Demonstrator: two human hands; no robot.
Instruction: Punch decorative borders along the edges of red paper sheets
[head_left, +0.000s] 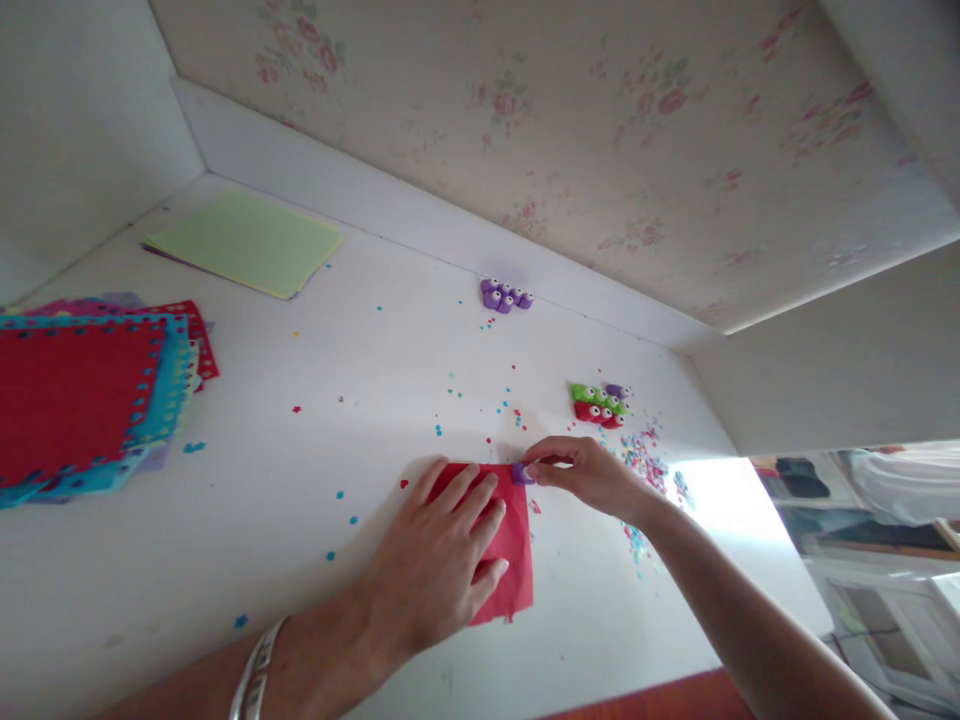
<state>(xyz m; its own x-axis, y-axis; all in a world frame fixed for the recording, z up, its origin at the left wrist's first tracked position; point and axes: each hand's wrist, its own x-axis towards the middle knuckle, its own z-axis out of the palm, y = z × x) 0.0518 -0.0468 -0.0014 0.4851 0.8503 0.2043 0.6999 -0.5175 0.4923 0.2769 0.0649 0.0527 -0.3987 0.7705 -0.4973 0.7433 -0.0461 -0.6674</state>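
A red sheet of paper (514,550) lies on the white table, with my left hand (442,560) spread flat over its left part. Between the fingers of my right hand (577,470) is a small purple craft punch (521,474), set at the sheet's upper right corner. My fingers partly cover the punch. Beyond my right hand stands a group of red, green and purple punches (600,404) with white round tops. Farther back, by the wall, several purple punches (506,295) sit close together.
At left lies a stack of coloured sheets with punched edges (82,400). Pale green sheets (247,240) rest near the back wall. Tiny paper cut-outs are scattered about, with a denser heap of confetti (646,465) at right. A floral panel (510,110) rises behind the table.
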